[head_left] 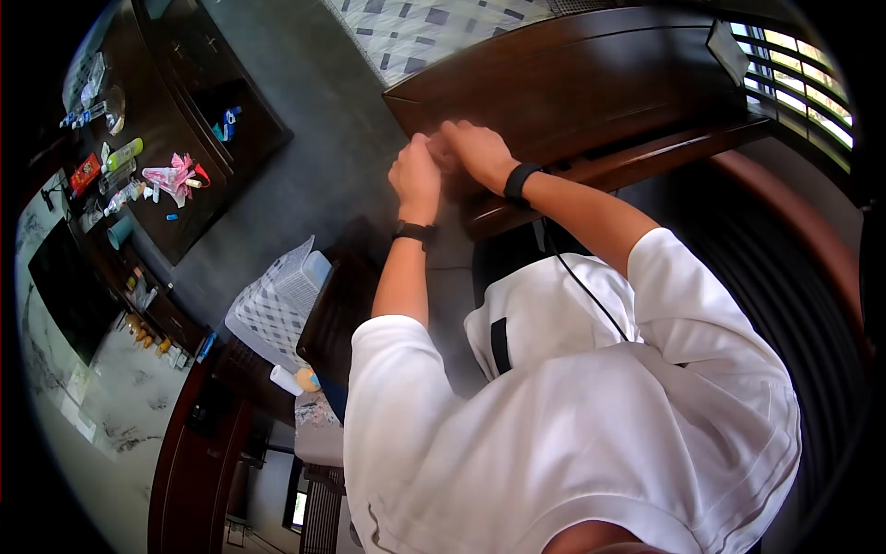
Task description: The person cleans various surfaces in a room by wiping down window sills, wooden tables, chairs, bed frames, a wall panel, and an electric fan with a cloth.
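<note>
By the backrest (600,83), the left hand (416,175) and right hand (477,155) work close together, fingers curled; what they pinch cannot be told. Steadying both likely helps.

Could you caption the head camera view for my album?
Left hand and right hand, each with a black wristband, held close together near dark wooden furniture.

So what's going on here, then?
A person in a white top has both arms stretched out, with the left hand and right hand close together, fingers curled, beside a dark wooden panel. Whether they hold anything is hidden. Off to the person's left, a pink cloth and several bottles lie on a dark table, away from both hands.
</note>
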`<state>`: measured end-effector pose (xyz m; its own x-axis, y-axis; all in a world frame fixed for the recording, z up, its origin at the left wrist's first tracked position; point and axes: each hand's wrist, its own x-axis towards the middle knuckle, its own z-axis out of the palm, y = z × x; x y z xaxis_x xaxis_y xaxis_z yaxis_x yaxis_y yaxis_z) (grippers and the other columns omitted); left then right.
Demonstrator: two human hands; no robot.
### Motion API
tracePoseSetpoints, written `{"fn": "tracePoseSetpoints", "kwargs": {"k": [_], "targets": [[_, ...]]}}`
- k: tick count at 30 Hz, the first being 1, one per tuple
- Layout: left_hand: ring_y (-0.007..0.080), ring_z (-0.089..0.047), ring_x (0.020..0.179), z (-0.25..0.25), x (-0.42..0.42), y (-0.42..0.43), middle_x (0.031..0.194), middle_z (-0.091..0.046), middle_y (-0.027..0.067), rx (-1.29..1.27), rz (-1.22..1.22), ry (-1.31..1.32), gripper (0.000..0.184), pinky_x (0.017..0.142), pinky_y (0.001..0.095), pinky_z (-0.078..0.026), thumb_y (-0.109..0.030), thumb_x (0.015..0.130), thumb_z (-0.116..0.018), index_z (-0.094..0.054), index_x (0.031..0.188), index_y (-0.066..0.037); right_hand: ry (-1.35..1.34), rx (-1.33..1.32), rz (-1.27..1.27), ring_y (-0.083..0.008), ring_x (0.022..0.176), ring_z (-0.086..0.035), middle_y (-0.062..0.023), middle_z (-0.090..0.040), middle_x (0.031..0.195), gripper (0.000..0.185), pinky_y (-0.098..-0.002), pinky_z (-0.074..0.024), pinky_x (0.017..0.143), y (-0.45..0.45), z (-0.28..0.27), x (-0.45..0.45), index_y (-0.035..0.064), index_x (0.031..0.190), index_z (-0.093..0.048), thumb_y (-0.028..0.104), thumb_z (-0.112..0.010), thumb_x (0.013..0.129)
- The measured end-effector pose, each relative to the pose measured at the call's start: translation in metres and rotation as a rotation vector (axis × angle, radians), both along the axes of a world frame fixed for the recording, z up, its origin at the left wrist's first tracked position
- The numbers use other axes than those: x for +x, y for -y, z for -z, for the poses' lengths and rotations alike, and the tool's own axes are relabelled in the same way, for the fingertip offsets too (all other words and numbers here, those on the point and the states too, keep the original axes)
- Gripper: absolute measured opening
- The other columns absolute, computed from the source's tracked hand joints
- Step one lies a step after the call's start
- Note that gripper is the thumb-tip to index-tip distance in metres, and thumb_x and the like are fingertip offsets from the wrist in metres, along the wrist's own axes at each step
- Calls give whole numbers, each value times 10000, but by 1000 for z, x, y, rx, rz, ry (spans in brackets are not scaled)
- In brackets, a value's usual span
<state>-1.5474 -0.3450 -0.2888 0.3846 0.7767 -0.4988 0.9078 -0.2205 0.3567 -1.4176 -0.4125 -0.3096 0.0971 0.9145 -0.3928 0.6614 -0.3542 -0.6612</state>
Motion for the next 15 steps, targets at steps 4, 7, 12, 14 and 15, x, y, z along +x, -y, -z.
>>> {"fn": "tracePoseSetpoints", "kwargs": {"k": [4, 7, 12, 14, 15], "targets": [[409, -668, 928, 8, 2, -27, 988, -711, 162, 130, 17, -4, 119, 775, 501, -520, -120, 919, -530, -622, 986, -85, 22, 103, 84, -383, 871, -675, -200, -639, 979, 196, -456, -543, 730, -23, 9, -4, 77, 1035, -526, 119, -620, 868], [412, -666, 927, 11, 3, -35, 991, -711, 163, 157, 10, 4, 114, 768, 504, -522, -124, 920, -535, -625, 977, -85, 89, 131, 109, -384, 864, -675, -191, -640, 975, 185, -451, -545, 727, -33, 15, -9, 80, 1036, -529, 123, -610, 876], [414, -667, 945, 12, -7, -8, 984, -711, 188, 77, 31, -11, 109, 802, 502, -529, -108, 913, -558, -634, 987, -85, 177, 167, 90, -341, 837, -686, -166, -643, 937, 170, -428, -554, 708, -9, 23, -24, 90, 1003, -574, 158, -643, 864], [413, -668, 951, 12, -15, 15, 987, -712, 190, 73, 51, -34, 110, 806, 502, -529, -94, 904, -555, -630, 983, -76, 168, 132, 64, -342, 833, -686, -164, -645, 936, 164, -424, -555, 705, 12, 20, -30, 93, 1004, -575, 162, -637, 869], [414, -668, 946, 14, -20, 26, 982, -712, 189, 64, 56, -17, 110, 803, 503, -529, -87, 900, -555, -627, 981, -69, 164, 111, 49, -343, 832, -686, -163, -646, 936, 161, -423, -555, 703, 23, 19, -33, 94, 1004, -575, 163, -634, 871]]}}
